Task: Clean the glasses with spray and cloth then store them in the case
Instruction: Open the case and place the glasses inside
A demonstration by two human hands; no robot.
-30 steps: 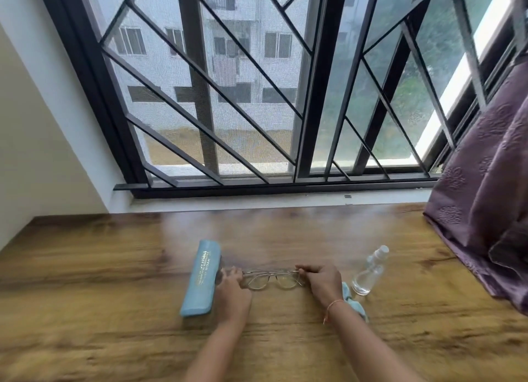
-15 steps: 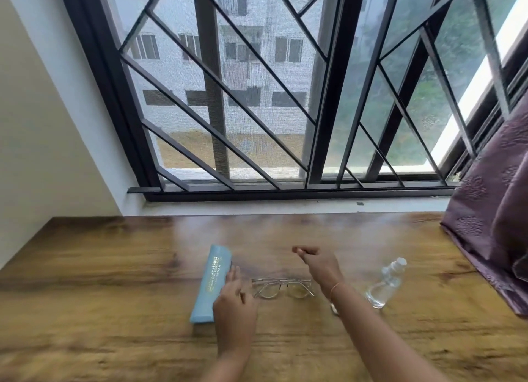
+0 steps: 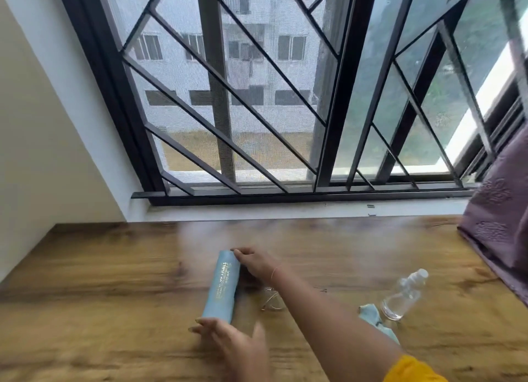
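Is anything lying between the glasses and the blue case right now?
Nothing visible does. The glasses lie just right of the closed blue case, partly hidden under the right forearm. The right hand touches the case's far end.

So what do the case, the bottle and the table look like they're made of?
The case looks like light blue matte card or leatherette with gold print; which one can't be told. The bottle is clear and see-through, probably plastic, with a pale cap. The table shows brown wood grain with a soft sheen, so wood or a laminate.
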